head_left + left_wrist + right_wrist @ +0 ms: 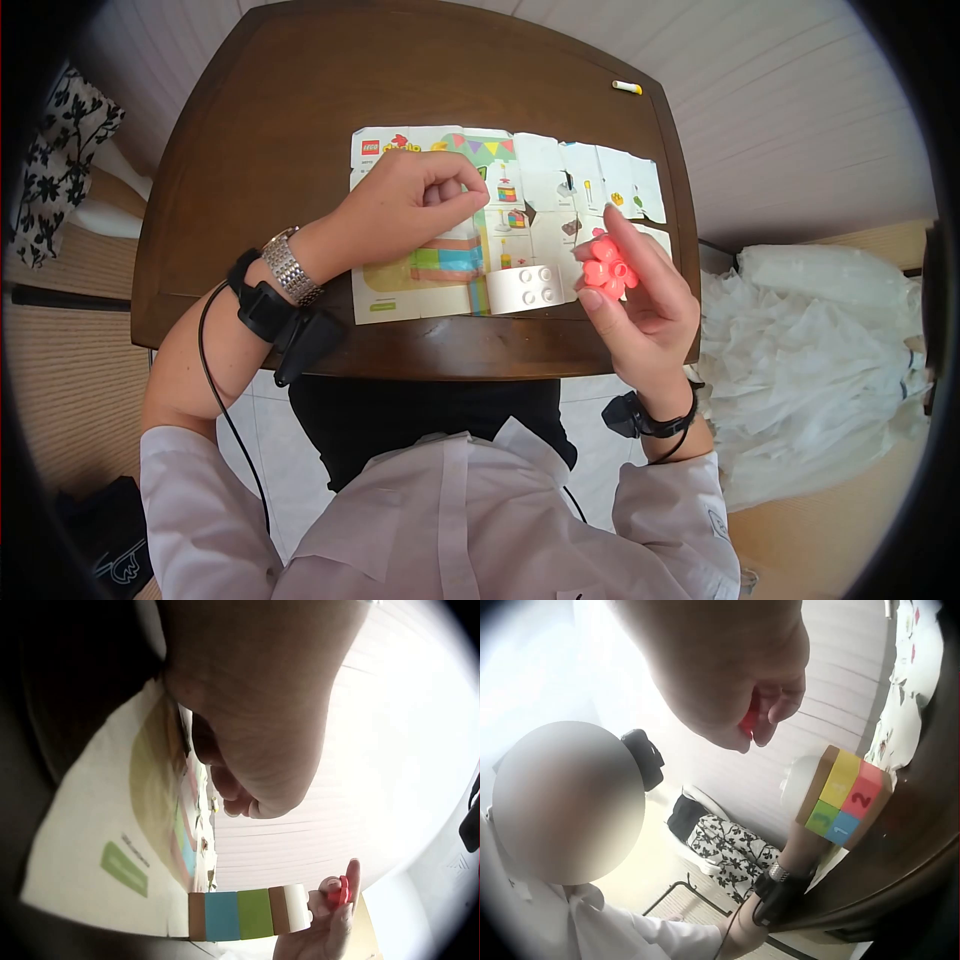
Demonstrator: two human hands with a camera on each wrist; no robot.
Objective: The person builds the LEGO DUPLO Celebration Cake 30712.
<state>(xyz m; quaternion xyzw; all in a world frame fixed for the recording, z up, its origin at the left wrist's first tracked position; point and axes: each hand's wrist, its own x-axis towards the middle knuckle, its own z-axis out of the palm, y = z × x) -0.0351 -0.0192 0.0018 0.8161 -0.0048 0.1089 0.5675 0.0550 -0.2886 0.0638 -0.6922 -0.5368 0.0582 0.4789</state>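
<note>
A coral-red flower piece (611,268) is pinched between the thumb and fingers of my right hand (650,300). To its left stands a block stack topped by a white studded brick (525,288). The right wrist view shows its coloured, numbered bricks (845,792) between brown layers. My left hand (415,200) is over the printed sheet (380,290), left of the stack, its fingers loosely curled with nothing visible in them. In the left wrist view the stack (255,913) stands near the sheet's edge, with the flower (343,891) in my right hand beyond.
The creased sheet lies on a dark wooden table (300,80). A small white and yellow piece (627,88) lies at the table's back right. White ruffled fabric (810,370) is beyond the right edge, and black-and-white patterned cloth (65,160) is at the far left.
</note>
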